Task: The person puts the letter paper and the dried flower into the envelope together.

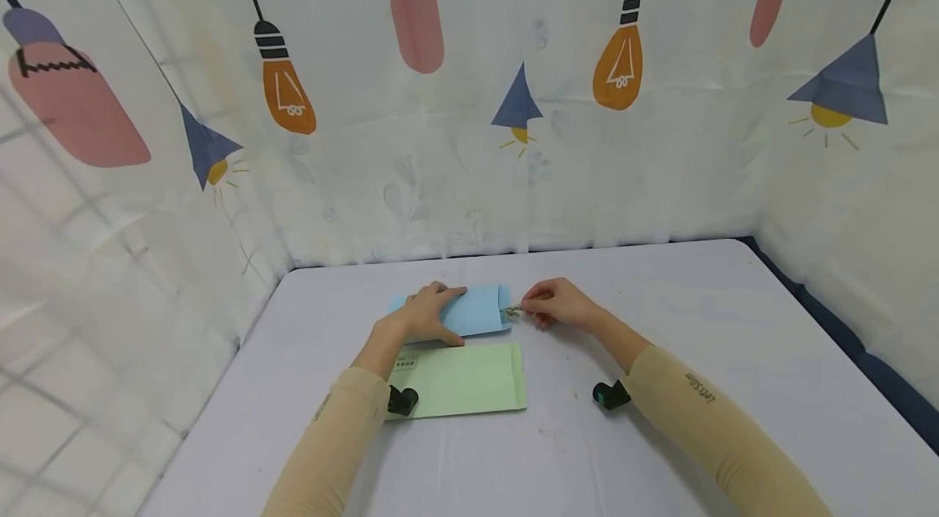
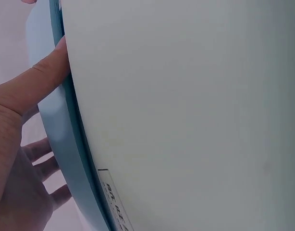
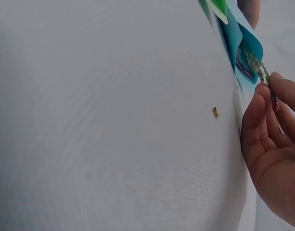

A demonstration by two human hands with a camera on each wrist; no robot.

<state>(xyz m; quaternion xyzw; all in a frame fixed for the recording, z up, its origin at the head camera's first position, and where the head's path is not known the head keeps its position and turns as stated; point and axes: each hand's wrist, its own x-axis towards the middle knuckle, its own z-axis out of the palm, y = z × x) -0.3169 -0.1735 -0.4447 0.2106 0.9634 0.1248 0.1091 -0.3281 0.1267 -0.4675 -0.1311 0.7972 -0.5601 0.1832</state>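
Note:
A blue paper envelope (image 1: 480,311) lies on the table, its mouth gaping toward the right. My left hand (image 1: 429,313) spans it, thumb at the near edge and fingers toward the far edge, holding it. My right hand (image 1: 561,303) pinches the end of a thin dried plant sprig (image 3: 255,63) between thumb and fingertips. The sprig's other part sits inside the mouth of the blue envelope (image 3: 251,45), hidden deeper in. Just in front lies a pale green envelope (image 1: 462,382) with a small printed box; it fills most of the left wrist view.
The white tabletop (image 1: 623,452) carries small crumbs, one a yellowish plant bit (image 3: 215,113) near my right hand. A white curtain (image 1: 455,174) printed with lamps hangs behind the table. Black wrist devices (image 1: 610,395) sit at both sleeves.

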